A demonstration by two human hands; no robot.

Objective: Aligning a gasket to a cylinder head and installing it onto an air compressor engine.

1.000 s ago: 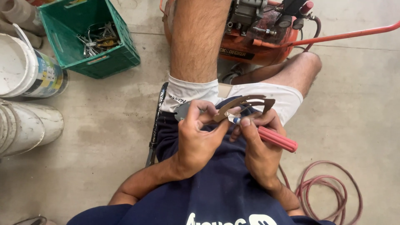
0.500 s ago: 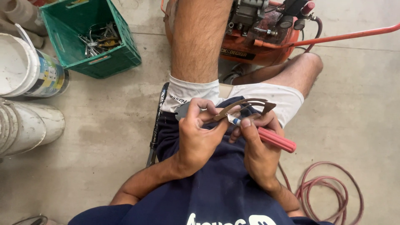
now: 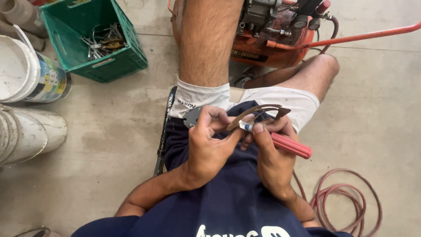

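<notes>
Gasket [image 3: 258, 115], thin and brown, is gripped by the left hand [image 3: 210, 145] over the lap, long axis pointing right. A red-handled tool [image 3: 287, 145] is gripped by the right hand [image 3: 269, 153]. Almost nothing has moved since before.

The left hand [image 3: 210, 145] hides part of the thin brown gasket [image 3: 258, 115], and the compressor [image 3: 272, 30] is cut by the top edge.

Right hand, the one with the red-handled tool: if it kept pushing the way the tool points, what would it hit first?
The right hand drives the red-handled tool up-left, so it would first meet the thin brown gasket, then probably the left hand holding it. Depth is unclear.
</notes>
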